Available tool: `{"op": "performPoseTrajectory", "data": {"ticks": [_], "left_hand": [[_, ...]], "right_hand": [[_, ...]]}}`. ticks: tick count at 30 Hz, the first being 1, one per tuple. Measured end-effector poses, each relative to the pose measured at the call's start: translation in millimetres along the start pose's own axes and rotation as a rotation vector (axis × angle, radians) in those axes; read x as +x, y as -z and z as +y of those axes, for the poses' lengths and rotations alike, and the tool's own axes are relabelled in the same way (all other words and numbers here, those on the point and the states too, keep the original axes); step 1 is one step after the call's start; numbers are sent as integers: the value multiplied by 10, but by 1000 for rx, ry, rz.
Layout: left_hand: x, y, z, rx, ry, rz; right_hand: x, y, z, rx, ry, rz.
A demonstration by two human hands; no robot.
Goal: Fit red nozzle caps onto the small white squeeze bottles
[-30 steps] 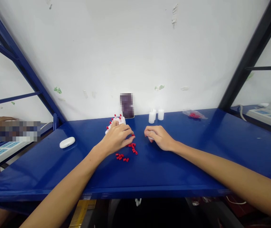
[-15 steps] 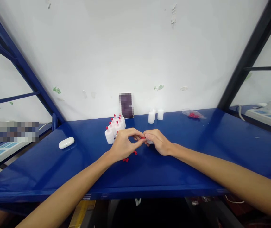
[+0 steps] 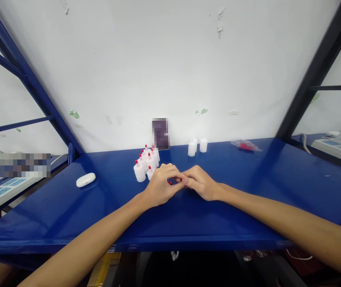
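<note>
My left hand (image 3: 163, 186) and my right hand (image 3: 200, 184) meet above the table, fingertips touching. Thumb and forefinger of the left hand are pinched at the point where a red cap showed a moment before; fingers now cover it. The right hand's fingers curl closed around a small white bottle that they hide in this view. A loose red cap (image 3: 169, 183) shows partly through the gap in the left hand's grip. Just left of that hand stand several white bottles with red caps (image 3: 140, 172), upright in a group.
At the back of the blue table (image 3: 218, 223) stand a few white bottles without red caps (image 3: 192, 149). A clear bag of red caps (image 3: 245, 146) lies to their right. A phone-like dark panel (image 3: 161, 134) leans on the wall. A white case (image 3: 86, 179) sits at left.
The left hand has shifted slightly right and down against the right hand. The red cap at its fingertips and the bottle's white side have gone out of sight behind fingers. The view has moved slightly.
</note>
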State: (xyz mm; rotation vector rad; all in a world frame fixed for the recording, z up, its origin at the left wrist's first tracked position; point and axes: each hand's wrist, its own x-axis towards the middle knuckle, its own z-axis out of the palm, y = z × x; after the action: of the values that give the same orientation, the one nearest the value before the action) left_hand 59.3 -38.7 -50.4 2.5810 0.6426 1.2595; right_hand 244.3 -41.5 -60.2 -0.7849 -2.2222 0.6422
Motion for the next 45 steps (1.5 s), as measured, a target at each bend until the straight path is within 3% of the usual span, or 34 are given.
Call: {"op": "performPoseTrajectory", "data": {"ticks": [4,7,12,17,26,29,34,36,41,45], "left_hand": [[-11,-14,-2,-42,-3,-25],[24,89,-28,-3,-46,-3],[86,551,-222,389,-188,132],[62,919,-406,672,-138,-17],[16,935,-458,726,-41,-220],[20,938,-439,732,-3,-174],[64,968,-311,653,49,18],[84,973,-208,552,128,-69],[77,921,-38,344,348,-583],[11,830,-130,443,399,-716]], "right_hand": [[2,-8,-8,29,30,-8],[12,-2,9,87,43,40],[9,67,96,62,-63,121],[1,113,146,30,-108,120],[8,119,130,12,-114,97],[6,124,137,20,-115,93],[3,127,152,97,-119,85],[6,125,142,133,-112,87],[29,115,109,175,-132,100],[42,108,131,184,-181,98]]}}
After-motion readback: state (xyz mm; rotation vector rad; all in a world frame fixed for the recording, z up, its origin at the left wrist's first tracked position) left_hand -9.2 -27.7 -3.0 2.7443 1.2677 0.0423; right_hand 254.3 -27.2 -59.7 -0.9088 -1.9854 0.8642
